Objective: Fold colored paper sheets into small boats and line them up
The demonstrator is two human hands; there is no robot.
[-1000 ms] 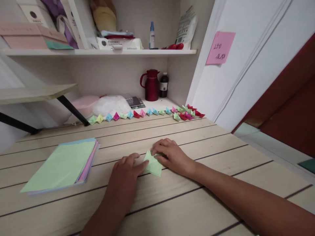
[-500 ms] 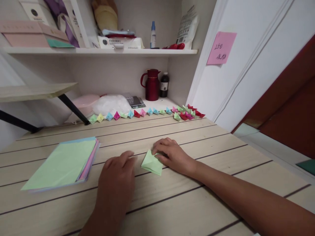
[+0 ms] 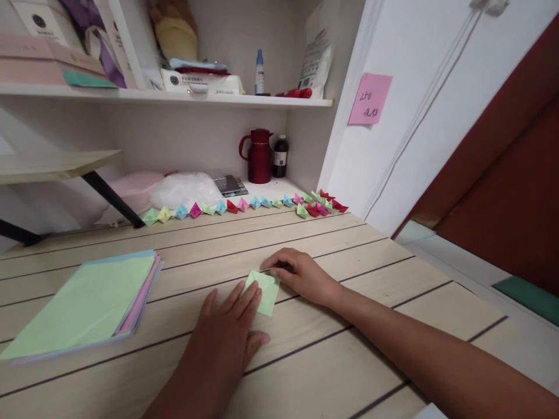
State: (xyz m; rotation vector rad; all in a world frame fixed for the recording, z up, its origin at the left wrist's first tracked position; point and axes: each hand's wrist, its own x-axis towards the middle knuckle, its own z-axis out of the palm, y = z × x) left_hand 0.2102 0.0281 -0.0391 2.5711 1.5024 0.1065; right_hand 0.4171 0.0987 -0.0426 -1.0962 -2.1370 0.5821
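Note:
A small light-green folded paper (image 3: 267,295) lies on the slatted wooden table. My left hand (image 3: 231,331) rests palm down, its fingers stretched out and their tips pressed on the left part of the paper; its thumb is spread away on the table. My right hand (image 3: 301,276) is at the paper's upper right edge, with thumb and fingers curled closed on that edge. How much of the paper is between its fingertips is partly hidden. To the left lies a stack of coloured sheets (image 3: 82,302), a green one on top.
A row of small folded paper boats (image 3: 195,210) runs along the table's back edge, bunched at the right. Behind stand a red jug (image 3: 260,157) and a dark bottle (image 3: 280,158). A small raised shelf (image 3: 56,166) with black legs stands back left.
My left hand has moved right and come down flat on the folded paper. My right hand stays at its upper right edge. The view has shifted slightly to the right.

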